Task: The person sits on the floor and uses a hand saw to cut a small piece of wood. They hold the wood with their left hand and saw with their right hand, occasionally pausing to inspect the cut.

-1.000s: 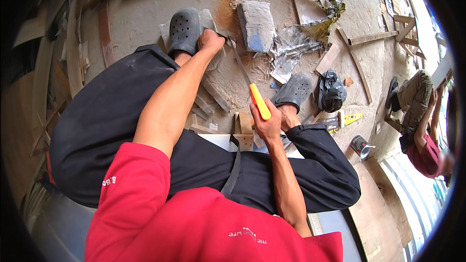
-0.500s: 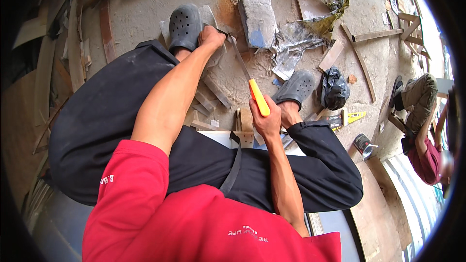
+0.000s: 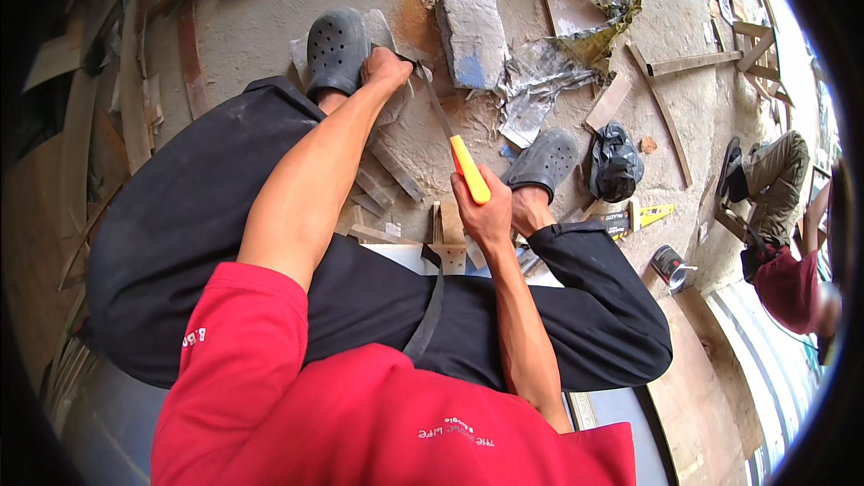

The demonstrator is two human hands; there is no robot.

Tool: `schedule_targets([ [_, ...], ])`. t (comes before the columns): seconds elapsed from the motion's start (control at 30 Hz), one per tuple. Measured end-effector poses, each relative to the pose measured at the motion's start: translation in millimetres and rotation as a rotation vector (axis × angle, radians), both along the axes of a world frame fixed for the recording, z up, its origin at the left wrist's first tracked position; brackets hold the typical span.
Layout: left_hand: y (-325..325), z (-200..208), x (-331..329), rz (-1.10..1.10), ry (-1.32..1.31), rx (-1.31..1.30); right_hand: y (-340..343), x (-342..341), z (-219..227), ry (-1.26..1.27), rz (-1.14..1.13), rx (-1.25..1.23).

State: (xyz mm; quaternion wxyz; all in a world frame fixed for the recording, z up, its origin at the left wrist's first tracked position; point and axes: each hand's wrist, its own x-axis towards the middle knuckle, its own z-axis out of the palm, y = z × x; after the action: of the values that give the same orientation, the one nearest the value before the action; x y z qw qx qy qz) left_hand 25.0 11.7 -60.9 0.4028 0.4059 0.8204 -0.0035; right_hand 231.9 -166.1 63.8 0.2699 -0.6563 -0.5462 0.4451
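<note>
My right hand (image 3: pixel 484 205) is closed round the yellow-and-orange handle of a slim hand tool (image 3: pixel 463 162). Its long, thin metal blade points forward and left; whether it is a file or a knife cannot be made out. The far end of the blade meets a small dark flat piece (image 3: pixel 407 59). That piece pokes out of my left hand (image 3: pixel 385 68), whose fingers are closed on it beside my left grey clog (image 3: pixel 338 49). Most of the piece is hidden by the hand and the clog.
A rough grey block (image 3: pixel 473 40) lies ahead, beside crumpled silvery sheeting (image 3: pixel 540 90). Wood offcuts (image 3: pixel 396 171) are scattered between my feet. Near my right clog (image 3: pixel 545 162) are a black plastic bag (image 3: pixel 616 162) and a tin (image 3: pixel 670 266). Another person (image 3: pixel 781 279) sits far right.
My right hand and the tool have slid slightly forward and left. My left hand stays by the clog. The whole view has shifted a little.
</note>
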Motion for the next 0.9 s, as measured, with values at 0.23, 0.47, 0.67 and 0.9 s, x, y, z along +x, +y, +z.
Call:
schedule_targets([
  [0.23,-1.6,2.5,-1.3,-0.005,-0.007,0.002,-13.7,5.6,8.7,0.111,-0.039,0.002],
  [0.47,-1.9,-0.5,-4.3,-0.048,-0.009,0.014,-15.7,12.1,13.2,0.056,0.004,-0.015],
  [0.67,-0.7,14.4,3.6,-0.003,0.027,0.005,-8.2,8.3,3.7,0.028,0.016,0.011],
  [0.9,1.3,13.9,5.4,-0.02,0.016,-0.017,-2.7,1.2,-2.5,0.016,-0.001,0.006],
])
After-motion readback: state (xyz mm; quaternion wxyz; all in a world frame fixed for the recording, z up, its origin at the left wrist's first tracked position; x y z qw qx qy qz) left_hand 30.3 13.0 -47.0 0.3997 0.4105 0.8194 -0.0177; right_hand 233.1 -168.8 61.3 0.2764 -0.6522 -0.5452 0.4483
